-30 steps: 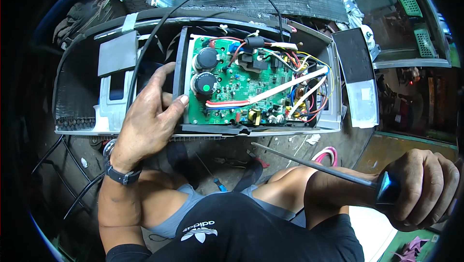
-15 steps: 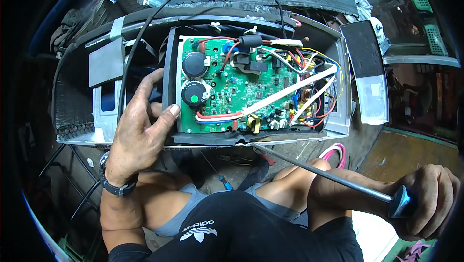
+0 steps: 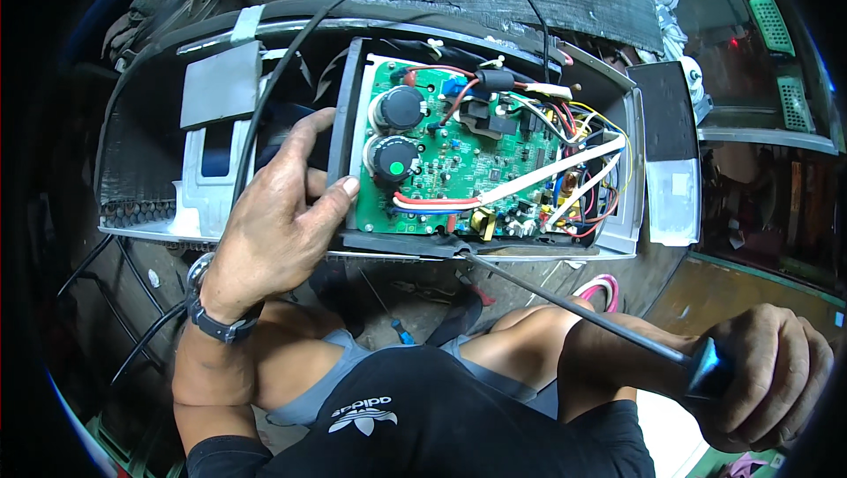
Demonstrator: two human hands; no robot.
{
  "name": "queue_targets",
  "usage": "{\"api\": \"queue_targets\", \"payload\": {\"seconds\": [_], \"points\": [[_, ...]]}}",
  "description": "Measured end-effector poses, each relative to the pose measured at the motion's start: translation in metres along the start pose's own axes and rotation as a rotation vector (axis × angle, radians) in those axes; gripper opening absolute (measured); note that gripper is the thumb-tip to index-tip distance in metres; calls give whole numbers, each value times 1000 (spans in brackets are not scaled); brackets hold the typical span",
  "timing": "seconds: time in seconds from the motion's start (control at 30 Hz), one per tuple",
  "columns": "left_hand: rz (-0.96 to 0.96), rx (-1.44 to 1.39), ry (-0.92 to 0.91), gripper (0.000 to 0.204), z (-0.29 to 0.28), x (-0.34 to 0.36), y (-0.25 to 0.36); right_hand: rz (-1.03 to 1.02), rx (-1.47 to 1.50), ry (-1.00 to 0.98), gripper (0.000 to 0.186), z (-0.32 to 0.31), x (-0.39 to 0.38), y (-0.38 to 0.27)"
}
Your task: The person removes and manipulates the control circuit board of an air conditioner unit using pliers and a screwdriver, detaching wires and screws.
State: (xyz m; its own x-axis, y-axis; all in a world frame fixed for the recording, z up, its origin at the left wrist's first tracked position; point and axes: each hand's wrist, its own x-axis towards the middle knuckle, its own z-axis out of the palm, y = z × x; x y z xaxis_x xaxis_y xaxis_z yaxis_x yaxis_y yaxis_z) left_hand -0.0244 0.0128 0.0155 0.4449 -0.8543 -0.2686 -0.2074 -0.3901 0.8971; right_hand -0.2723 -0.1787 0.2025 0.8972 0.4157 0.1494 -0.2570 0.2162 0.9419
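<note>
My left hand grips the dark left edge of a frame, with the thumb on its near side and the fingers behind it. Inside that frame lies a green circuit board with two round black capacitors and a bundle of wires in white sleeving. My right hand is closed around the blue handle of a long screwdriver. The shaft runs leftward, and its tip meets the near lower edge of the frame. Whether the tip sits in a screw is too small to tell.
A metal outdoor-unit casing surrounds the frame, and a black cable arches over it. On the floor lie a blue-handled screwdriver, pliers and a pink-and-white hose coil. A finned coil panel stands behind.
The frame with its board sits farther right in view, tilted slightly, and my left hand has gone along with it. The right hand's screwdriver remains against the near edge, its handle slightly farther left.
</note>
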Motion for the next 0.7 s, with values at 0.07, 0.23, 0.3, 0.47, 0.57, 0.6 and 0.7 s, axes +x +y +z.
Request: {"api": "queue_targets", "payload": {"seconds": [0.07, 0.23, 0.3, 0.47, 0.57, 0.6, 0.7], "points": [[0, 32, -5, 64, -2, 0, 2, 62, 369, 114, 30, -5, 20, 0], [48, 52, -14, 64, -2, 1, -6, 1045, 3111, 251, 33, -49, 34, -18], [63, 67, -26, 64, -6, -1, -2, 1030, 3098, 518, 37, -48, 33, -31], [130, 69, -26, 64, -4, -3, -4, 1426, 2958, 597, 55, -65, 55, -49], [244, 202, 86, 74, 4, -12, -7, 1622, 2968, 564, 64, -66, 57, -51], [449, 391, 233, 85, 8, -16, -12, 1652, 2969, 567, 68, -66, 57, -51], [680, 596, 367, 103, 12, -27, -12, 1395, 3065, 755, 76, -44, 62, -57]]}}
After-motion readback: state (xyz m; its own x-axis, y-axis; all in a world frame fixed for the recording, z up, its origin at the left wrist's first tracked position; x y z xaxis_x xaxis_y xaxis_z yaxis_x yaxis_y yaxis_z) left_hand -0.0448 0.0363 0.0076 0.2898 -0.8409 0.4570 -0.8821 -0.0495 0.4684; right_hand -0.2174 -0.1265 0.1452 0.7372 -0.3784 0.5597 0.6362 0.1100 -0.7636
